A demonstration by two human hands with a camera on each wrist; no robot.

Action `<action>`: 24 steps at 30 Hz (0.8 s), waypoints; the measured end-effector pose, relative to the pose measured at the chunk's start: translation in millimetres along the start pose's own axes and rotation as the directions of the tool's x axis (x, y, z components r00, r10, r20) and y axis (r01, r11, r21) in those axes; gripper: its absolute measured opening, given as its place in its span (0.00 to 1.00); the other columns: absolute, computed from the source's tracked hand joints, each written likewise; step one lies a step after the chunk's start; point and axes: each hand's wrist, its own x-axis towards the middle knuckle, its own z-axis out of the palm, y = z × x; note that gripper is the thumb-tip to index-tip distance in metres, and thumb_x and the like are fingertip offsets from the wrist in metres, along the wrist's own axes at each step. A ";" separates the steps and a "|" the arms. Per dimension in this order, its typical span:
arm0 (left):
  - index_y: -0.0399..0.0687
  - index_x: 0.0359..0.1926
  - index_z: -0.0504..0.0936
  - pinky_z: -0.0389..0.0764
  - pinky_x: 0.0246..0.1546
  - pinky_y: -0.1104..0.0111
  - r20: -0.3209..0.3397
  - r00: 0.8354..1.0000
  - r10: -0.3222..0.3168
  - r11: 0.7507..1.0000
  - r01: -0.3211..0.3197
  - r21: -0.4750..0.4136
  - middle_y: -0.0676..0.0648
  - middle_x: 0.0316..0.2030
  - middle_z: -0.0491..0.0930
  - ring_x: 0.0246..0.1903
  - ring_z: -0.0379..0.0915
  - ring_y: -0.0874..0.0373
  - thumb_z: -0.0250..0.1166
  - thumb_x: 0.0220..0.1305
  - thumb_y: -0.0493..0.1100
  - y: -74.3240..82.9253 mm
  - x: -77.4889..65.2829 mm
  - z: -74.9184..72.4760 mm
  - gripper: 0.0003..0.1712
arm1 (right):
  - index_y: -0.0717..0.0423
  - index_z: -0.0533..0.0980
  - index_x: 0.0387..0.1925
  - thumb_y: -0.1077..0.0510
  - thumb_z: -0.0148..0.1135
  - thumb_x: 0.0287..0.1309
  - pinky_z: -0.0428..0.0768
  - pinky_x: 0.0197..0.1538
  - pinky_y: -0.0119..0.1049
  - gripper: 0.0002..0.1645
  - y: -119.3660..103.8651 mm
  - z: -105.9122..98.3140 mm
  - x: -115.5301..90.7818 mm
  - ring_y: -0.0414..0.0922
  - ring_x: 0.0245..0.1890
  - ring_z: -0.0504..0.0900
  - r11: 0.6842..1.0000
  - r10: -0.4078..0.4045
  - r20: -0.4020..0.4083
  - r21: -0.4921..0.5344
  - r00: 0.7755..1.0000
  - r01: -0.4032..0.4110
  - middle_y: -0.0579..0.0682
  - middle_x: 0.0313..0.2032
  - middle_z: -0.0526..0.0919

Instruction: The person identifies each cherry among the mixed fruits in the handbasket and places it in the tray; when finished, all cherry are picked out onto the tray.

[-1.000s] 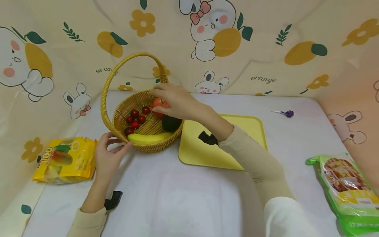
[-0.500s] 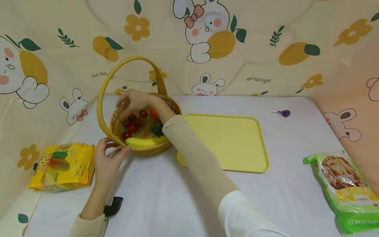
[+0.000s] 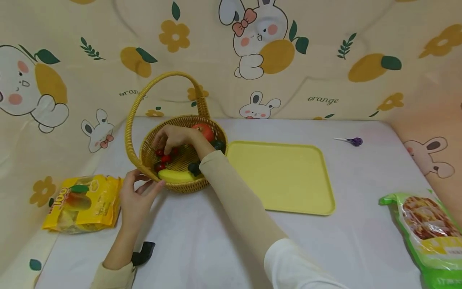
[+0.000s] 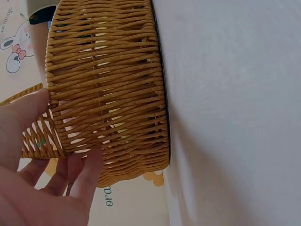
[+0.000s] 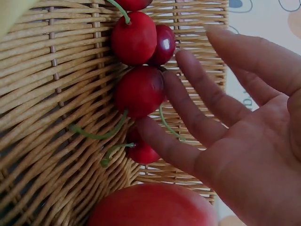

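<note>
Near the table's back-left corner, the left hand grasps the basket's front-left rim, while the right hand, fingers released and loosely spread, reaches inside to the cherries by its left wall, the banana lying along its front edge and the apple at its back right.

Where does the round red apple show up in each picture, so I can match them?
Head: the round red apple is slightly left of and above the centre, inside the golden-brown woven basket, toward its back right.
Left wrist: I can't see the apple; the basket's outer wall faces the camera.
Right wrist: the apple is at the bottom edge, around the middle, partly cut off.
Shared landmark: the basket's weave, visible in all three.
</note>
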 end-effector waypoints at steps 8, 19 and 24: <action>0.27 0.54 0.75 0.82 0.50 0.77 0.000 1.000 -0.002 1.000 0.002 -0.003 0.53 0.44 0.73 0.47 0.70 0.57 0.74 0.52 0.26 -0.6 1.3 0.8 0.28 | 0.66 0.79 0.51 0.77 0.64 0.54 0.82 0.44 0.33 0.21 5.7 -0.7 -0.6 0.48 0.51 0.77 0.999 0.026 -0.006 -0.028 1.000 -0.027 0.58 0.51 0.80; 0.24 0.53 0.73 0.83 0.50 0.75 0.002 1.000 0.003 1.000 -0.003 0.013 0.43 0.46 0.74 0.47 0.71 0.59 0.73 0.50 0.22 4.1 -0.4 1.8 0.28 | 0.66 0.80 0.49 0.80 0.62 0.52 0.83 0.44 0.41 0.22 13.3 2.7 1.6 0.44 0.39 0.74 0.996 0.082 0.014 -0.045 0.997 -0.081 0.58 0.47 0.80; 0.21 0.52 0.72 0.83 0.50 0.74 0.005 1.000 0.012 1.000 -0.012 0.017 0.38 0.46 0.74 0.46 0.71 0.59 0.72 0.50 0.20 12.6 -1.0 2.4 0.27 | 0.64 0.81 0.47 0.77 0.65 0.53 0.81 0.42 0.32 0.19 14.0 2.8 4.2 0.45 0.42 0.76 0.987 0.067 0.025 -0.146 0.997 -0.063 0.55 0.44 0.81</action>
